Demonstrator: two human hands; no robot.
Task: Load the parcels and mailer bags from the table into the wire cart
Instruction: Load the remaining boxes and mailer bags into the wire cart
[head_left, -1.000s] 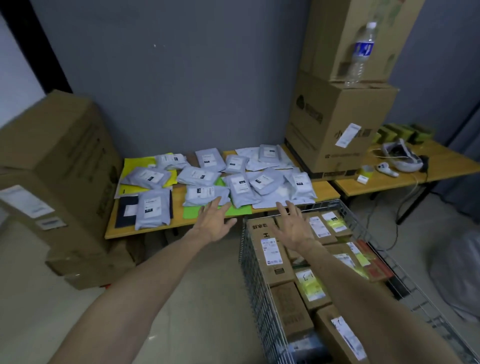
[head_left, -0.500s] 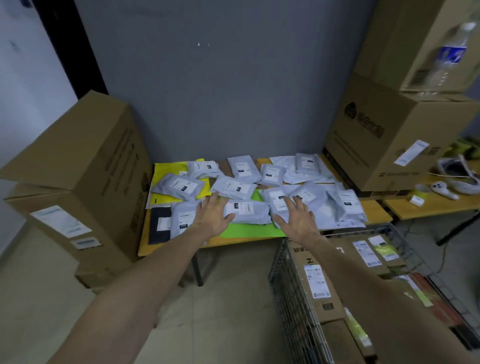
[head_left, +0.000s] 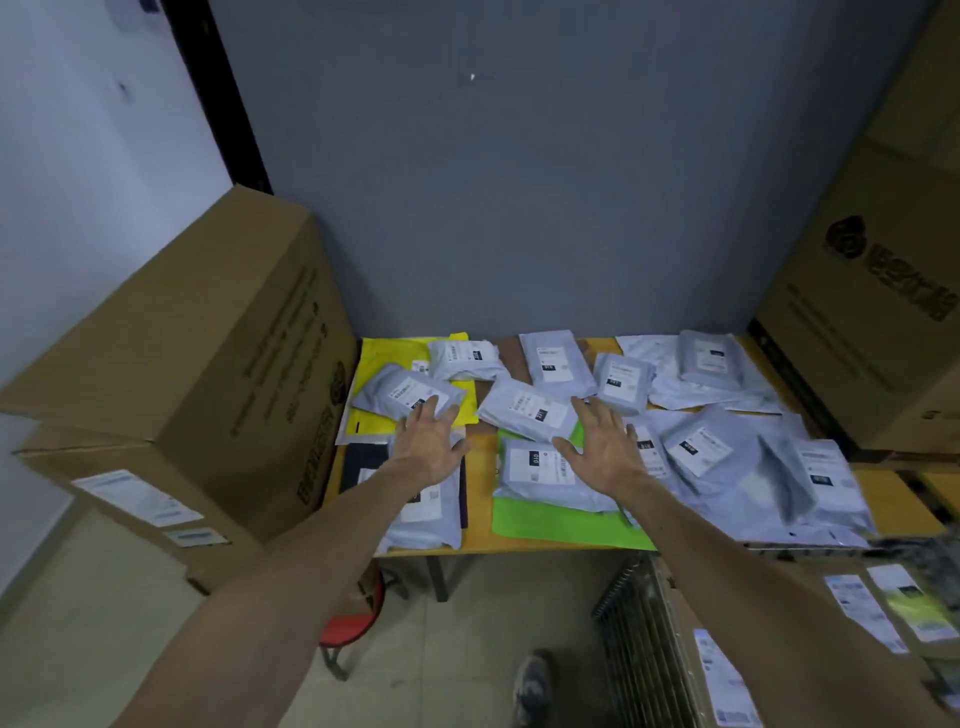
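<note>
Left hand (head_left: 428, 441) and right hand (head_left: 602, 449) have reached forward past the wire cart (head_left: 628, 618), over the mailer bags (head_left: 524, 409) on the table (head_left: 479, 519) — fingers spread, gripping nothing — so grabbing seems next.

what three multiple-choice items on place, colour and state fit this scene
1. Where is the cart relative to the table?
A. on top of it
B. in front of it, at lower right
C. to its left

2. What colour is the flat bag at the table's far left corner?
A. pink
B. yellow
C. purple

3. How are the left hand and right hand?
A. clenched in fists
B. gripping a box
C. open, fingers spread over grey bags

Answers:
1 B: its wire side shows below the table's front edge, at lower right.
2 B: yellow shows beneath two grey bags.
3 C: the fingers are straight and hold nothing.
</note>
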